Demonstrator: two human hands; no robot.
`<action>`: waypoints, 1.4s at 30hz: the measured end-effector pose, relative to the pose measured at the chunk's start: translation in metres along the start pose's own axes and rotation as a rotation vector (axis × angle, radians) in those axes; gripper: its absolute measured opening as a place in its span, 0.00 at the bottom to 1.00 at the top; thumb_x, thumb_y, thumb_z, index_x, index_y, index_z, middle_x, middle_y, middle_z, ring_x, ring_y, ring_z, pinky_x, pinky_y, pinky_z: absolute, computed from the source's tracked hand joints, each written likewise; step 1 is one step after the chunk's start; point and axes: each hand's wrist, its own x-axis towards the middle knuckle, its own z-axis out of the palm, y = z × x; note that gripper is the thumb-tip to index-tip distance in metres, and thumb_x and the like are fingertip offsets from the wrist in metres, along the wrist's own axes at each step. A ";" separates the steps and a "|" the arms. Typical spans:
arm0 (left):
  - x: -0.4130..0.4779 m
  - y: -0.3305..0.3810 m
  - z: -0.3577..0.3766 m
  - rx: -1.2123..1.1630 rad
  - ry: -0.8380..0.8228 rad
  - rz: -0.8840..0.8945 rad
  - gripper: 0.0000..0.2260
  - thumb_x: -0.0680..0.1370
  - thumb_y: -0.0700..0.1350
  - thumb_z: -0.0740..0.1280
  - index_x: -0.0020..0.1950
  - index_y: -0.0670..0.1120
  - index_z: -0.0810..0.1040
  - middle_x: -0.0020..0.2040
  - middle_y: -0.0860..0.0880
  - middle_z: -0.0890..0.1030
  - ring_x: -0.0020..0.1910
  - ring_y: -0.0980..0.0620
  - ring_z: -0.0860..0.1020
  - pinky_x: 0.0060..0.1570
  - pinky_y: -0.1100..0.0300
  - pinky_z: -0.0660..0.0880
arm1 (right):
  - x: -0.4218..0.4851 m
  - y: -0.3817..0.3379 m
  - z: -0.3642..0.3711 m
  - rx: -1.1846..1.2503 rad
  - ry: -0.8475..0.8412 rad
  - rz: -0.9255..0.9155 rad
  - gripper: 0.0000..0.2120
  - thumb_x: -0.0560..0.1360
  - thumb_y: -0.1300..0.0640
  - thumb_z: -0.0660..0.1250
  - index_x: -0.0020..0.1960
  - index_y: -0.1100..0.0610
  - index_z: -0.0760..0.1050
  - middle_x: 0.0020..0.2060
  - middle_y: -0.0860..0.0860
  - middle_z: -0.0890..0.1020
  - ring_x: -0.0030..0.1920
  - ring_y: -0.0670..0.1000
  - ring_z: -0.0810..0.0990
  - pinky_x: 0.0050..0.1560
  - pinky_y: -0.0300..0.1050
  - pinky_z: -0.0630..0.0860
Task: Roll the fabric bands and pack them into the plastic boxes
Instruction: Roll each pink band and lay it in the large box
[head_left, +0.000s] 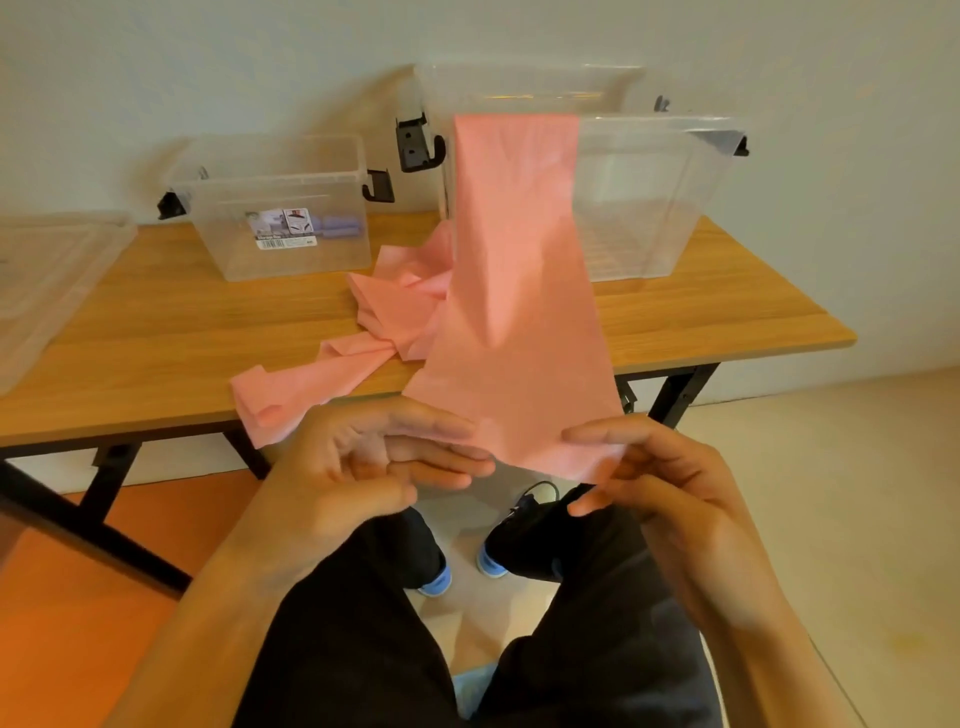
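Observation:
A long pink fabric band hangs over the front rim of the large clear plastic box and stretches down off the table to my hands. My left hand and my right hand pinch its near end at the two corners, in front of the table edge. More pink band lies crumpled and folded on the table to the left. A smaller clear plastic box stands at the back left with a purple roll inside it.
The wooden table has black legs and stands against a white wall. A clear plastic lid lies at its left end. Another lid leans behind the large box. My legs and blue shoes are below the hands.

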 end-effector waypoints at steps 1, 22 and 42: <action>0.000 0.000 0.000 0.032 -0.004 0.006 0.23 0.69 0.23 0.65 0.57 0.44 0.84 0.52 0.41 0.86 0.55 0.40 0.84 0.53 0.55 0.81 | 0.000 -0.002 0.000 -0.005 -0.018 -0.016 0.23 0.71 0.73 0.60 0.53 0.52 0.86 0.52 0.59 0.85 0.41 0.59 0.84 0.45 0.43 0.81; 0.029 -0.038 0.029 0.008 0.090 -0.091 0.28 0.77 0.33 0.69 0.73 0.54 0.69 0.57 0.44 0.84 0.45 0.44 0.84 0.49 0.52 0.80 | 0.008 -0.004 0.012 -0.032 0.221 -0.256 0.09 0.78 0.44 0.68 0.49 0.47 0.84 0.45 0.52 0.87 0.48 0.58 0.86 0.41 0.45 0.82; 0.020 -0.055 0.031 -0.015 0.137 -0.057 0.09 0.81 0.43 0.65 0.57 0.46 0.83 0.52 0.46 0.85 0.33 0.50 0.82 0.30 0.61 0.76 | 0.005 0.000 0.003 -0.062 0.255 -0.300 0.10 0.75 0.42 0.73 0.48 0.47 0.85 0.43 0.50 0.85 0.35 0.56 0.82 0.40 0.49 0.79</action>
